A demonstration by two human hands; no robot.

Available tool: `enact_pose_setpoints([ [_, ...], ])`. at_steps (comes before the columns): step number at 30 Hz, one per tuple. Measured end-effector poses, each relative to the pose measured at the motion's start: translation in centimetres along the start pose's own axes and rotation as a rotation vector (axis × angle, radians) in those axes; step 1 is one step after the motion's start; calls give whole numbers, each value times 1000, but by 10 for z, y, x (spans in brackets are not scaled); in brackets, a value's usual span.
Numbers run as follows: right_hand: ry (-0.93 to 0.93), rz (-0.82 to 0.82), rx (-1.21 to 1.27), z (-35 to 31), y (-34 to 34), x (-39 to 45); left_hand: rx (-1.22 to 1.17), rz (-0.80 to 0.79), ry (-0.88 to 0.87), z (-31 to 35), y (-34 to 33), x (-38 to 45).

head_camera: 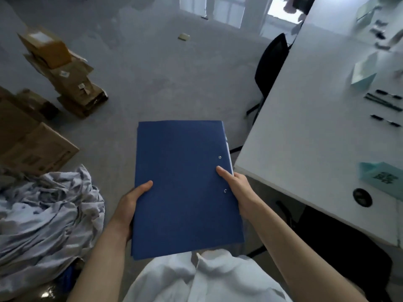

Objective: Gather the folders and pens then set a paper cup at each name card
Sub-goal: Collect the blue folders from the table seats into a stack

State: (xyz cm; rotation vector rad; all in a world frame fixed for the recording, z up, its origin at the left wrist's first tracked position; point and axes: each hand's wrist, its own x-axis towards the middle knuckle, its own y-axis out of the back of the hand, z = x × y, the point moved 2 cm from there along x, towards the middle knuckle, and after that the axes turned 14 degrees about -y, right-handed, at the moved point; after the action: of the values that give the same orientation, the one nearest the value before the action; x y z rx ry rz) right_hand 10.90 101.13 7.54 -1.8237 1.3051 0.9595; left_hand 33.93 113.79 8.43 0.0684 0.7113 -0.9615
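While the person stands beside the white bench (305, 131), a stack of blue folders (185, 184) is held flat in front of the body, out over the grey floor (152, 73) and apart from the bench edge. Judged from its flat, unbent lie, the stack is stiff card, fairly light, and best carried by its two long edges, as here; loose white sheets showing at its right edge could slip out if it tilts. Its top cover is plain matt blue with two small metal rivets near the right edge. The left hand (130, 201) grasps the left edge, thumb curled on top and fingers hidden beneath. The right hand (237, 184) grasps the right edge likewise, thumb lying on the cover between the rivets. Pale green name cards (363, 73) stand on the bench, well apart from the folders. Dark pens (383, 101) lie uncollected beside them. No paper cup is visible.
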Motion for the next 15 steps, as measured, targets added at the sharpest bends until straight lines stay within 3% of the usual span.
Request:
enact_pose_setpoints([
  [6, 3, 160, 226, -26, 23, 20, 183, -252, 142, 41, -45, 87],
  [15, 62, 322, 486, -60, 99, 37, 427, -581, 126, 66, -174, 183],
])
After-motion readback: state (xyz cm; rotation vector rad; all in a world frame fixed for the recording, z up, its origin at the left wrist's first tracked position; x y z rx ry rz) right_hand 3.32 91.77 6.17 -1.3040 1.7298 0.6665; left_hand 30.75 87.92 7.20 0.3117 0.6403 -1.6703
